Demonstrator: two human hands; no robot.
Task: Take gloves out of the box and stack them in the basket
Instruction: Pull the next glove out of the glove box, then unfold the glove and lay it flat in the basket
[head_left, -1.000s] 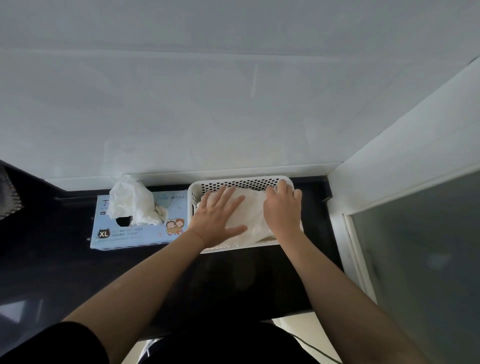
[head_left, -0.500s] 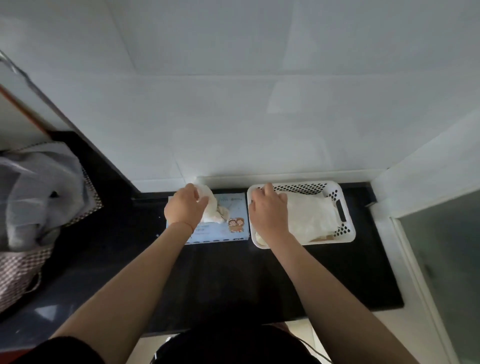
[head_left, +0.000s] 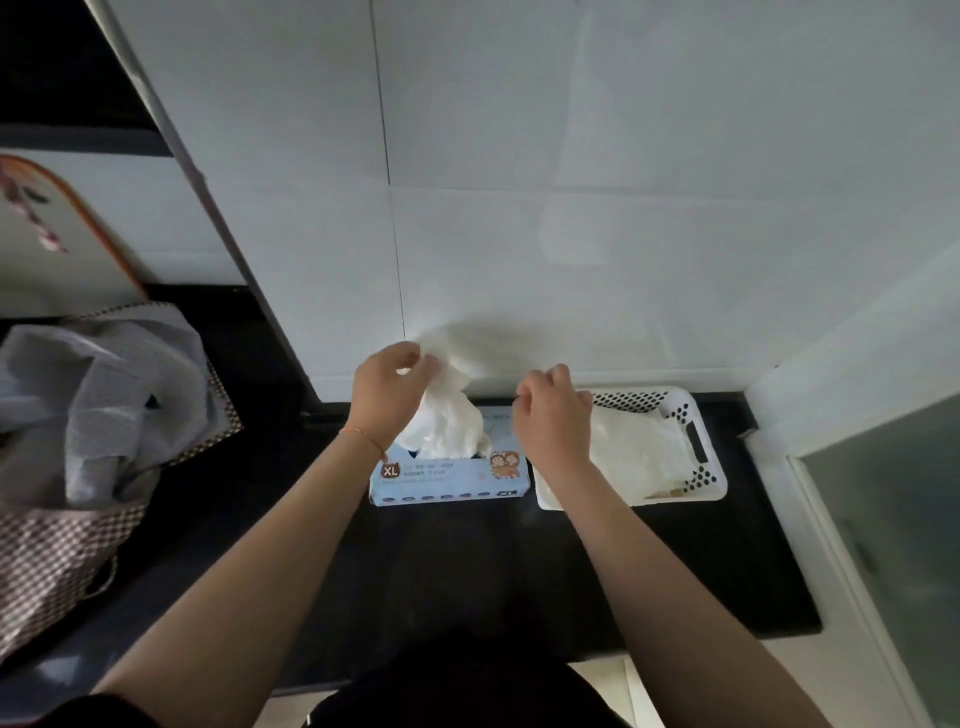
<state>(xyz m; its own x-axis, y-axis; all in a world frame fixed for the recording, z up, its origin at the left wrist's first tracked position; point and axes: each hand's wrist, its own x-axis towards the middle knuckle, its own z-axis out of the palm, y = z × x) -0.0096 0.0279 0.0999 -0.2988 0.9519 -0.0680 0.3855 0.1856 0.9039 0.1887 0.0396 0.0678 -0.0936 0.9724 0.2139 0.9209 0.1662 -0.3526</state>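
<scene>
1. Two bare hands work above a dark surface (head_left: 467, 561) set against a white tiled wall (head_left: 571, 182), seen from a head-worn camera looking down.
2. At centre, the left hand (head_left: 387, 389) pinches the top of a thin white glove (head_left: 449, 410) between thumb and fingers, holding it raised over the box (head_left: 452, 475); the glove's lower end still bunches at the box's top opening.
3. Just to the right, the right hand (head_left: 550, 415) hovers with fingers curled, close to the raised glove; whether it holds an edge of the glove cannot be told.
4. Pale blue, with a cartoon print and "XL" marks, the box lies flat on the surface, just beside the white perforated basket (head_left: 696, 488) on its right.
5. Inside the basket, a flat stack of gloves (head_left: 639, 457) lies spread across the bottom, partly hidden by the right wrist.
6. A thin orange bracelet (head_left: 363, 439) circles the left wrist.
7. Far left, well apart from the box, a checked bag (head_left: 57, 551) holds crumpled grey plastic bags (head_left: 98, 395).
8. A frosted glass panel (head_left: 893, 545) borders the scene at right.
</scene>
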